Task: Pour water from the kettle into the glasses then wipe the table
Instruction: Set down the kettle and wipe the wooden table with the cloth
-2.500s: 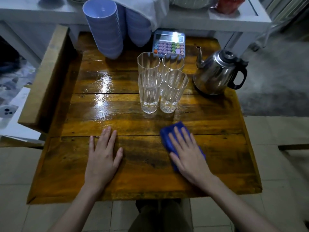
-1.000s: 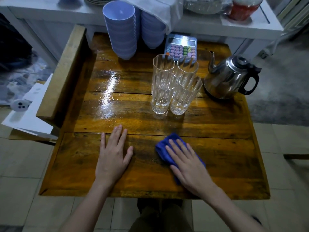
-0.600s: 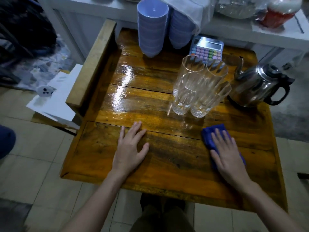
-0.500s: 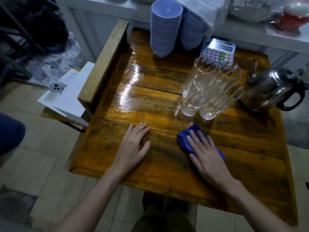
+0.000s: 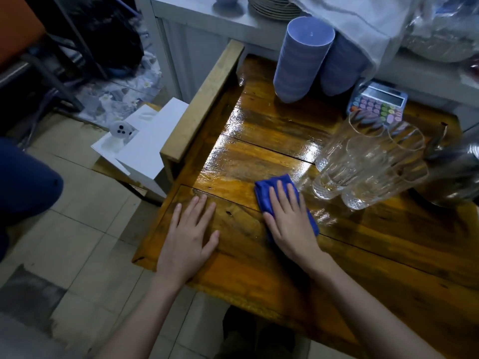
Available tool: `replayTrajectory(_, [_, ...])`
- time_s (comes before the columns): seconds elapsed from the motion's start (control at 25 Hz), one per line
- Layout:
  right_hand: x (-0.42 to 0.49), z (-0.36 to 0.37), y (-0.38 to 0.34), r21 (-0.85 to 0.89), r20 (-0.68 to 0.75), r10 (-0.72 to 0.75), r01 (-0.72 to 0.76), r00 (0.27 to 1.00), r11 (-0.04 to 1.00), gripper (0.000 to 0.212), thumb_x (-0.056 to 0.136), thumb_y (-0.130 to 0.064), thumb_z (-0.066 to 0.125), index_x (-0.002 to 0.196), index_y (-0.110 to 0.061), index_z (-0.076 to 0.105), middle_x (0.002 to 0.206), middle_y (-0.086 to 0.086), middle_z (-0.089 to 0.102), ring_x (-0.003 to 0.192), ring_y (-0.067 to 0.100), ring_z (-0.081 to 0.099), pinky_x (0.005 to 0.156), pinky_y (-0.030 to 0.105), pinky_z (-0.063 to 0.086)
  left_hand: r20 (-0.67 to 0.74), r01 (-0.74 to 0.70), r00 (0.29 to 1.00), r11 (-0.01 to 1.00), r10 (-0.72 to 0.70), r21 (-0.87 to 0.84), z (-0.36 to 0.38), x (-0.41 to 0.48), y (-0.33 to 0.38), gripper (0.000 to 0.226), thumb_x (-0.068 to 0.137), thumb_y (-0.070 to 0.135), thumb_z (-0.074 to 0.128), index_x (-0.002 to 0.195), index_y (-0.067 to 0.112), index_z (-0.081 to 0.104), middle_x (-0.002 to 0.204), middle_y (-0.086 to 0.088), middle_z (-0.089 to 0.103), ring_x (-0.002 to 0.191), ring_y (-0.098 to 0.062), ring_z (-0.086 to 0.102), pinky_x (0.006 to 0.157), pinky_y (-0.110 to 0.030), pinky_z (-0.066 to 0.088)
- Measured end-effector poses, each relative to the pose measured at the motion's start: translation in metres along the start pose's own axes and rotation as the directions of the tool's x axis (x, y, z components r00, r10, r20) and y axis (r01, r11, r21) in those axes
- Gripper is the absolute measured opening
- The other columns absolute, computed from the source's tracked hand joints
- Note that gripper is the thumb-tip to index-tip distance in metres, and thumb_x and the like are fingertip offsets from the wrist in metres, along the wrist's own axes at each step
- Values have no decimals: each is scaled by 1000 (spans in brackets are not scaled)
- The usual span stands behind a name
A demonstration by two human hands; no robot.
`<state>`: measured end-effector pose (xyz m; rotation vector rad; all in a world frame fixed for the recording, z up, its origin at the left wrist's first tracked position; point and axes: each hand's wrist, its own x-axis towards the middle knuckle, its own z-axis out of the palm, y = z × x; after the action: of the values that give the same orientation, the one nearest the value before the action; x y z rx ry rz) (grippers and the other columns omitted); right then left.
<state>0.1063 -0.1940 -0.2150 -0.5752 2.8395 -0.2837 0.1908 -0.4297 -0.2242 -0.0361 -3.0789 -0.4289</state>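
My right hand (image 5: 291,224) presses flat, fingers straight, on a blue cloth (image 5: 269,194) on the wooden table (image 5: 375,244), just left of the glasses. Several clear ribbed glasses (image 5: 363,172) stand clustered at the right, holding a little water. The steel kettle (image 5: 456,172) sits behind them at the right edge, partly cut off. My left hand (image 5: 188,237) rests flat on the table near its front left corner, holding nothing. The boards beyond the cloth shine wet.
Two stacks of blue bowls (image 5: 300,58) and a colourful calculator (image 5: 377,104) stand at the table's back. A raised wooden rail (image 5: 204,104) runs along the left edge. White boxes (image 5: 145,149) lie on the floor to the left, and a white counter (image 5: 233,22) stands behind.
My right hand has slid the blue cloth left and away, up to the base of the glasses. My left hand stays flat in place. The view has swung to the left.
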Motion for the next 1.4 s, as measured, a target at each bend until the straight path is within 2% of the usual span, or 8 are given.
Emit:
replayTrajectory(0.24, [-17,10,-39,-28,43,-231,233,972,972,63,101,-45,20,156,-16,13,166,5,5,152,24,-5,122,48,4,33,-21,999,998,19,54,0,0,0,60,97,48,32,149,18,30,158,-6,24,147,-19,17,119,-47,14])
replayTrajectory(0.36, [-72,17,-11,-59,-12,-215,214,976,975,60,101,-42,31,155,-16,20,164,5,13,152,24,5,119,45,6,98,-221,972,973,214,67,-1,4,15,60,99,48,28,147,12,34,157,-9,26,146,-21,22,119,-43,15])
replayTrajectory(0.48, [-125,19,28,-116,-43,-84,79,996,990,60,100,-41,35,154,-15,26,163,7,20,150,26,17,117,46,13,110,-333,938,943,330,16,5,19,58,58,99,44,32,146,10,36,156,-9,28,145,-19,23,119,-41,18])
replayTrajectory(0.56, [-152,18,63,-119,-77,96,-105,992,987,61,100,-44,27,154,-15,25,162,8,20,150,27,19,117,47,15,112,-366,924,931,365,-10,15,30,99,57,98,41,34,146,11,37,155,-8,31,144,-20,26,119,-41,20])
replayTrajectory(0.68, [-166,11,112,33,-164,524,-527,835,849,68,98,-51,13,155,-14,17,164,9,12,151,28,10,121,50,14,152,-458,876,888,458,-37,36,35,157,55,99,41,31,145,12,38,154,-7,35,144,-20,27,118,-44,20])
replayTrajectory(0.76, [-155,5,127,110,-177,653,-645,736,756,70,96,-50,10,155,-12,14,164,9,8,152,29,8,121,53,14,169,-475,863,879,476,-50,47,35,187,54,99,41,29,145,13,39,153,-6,36,144,-20,26,117,-46,19])
replayTrajectory(1.08, [-139,13,85,9,-192,342,-346,920,938,60,98,-37,34,152,-11,30,161,13,25,149,31,20,115,50,17,183,-430,890,902,418,34,57,29,203,57,99,37,26,149,11,29,158,-7,25,147,-19,18,117,-50,20])
replayTrajectory(1.4, [-208,10,163,2,-132,502,-507,854,862,62,101,-40,22,155,-10,17,164,11,10,152,28,7,119,49,13,203,-438,886,895,416,78,55,28,206,57,98,37,27,147,9,33,156,-9,30,146,-22,23,116,-50,20])
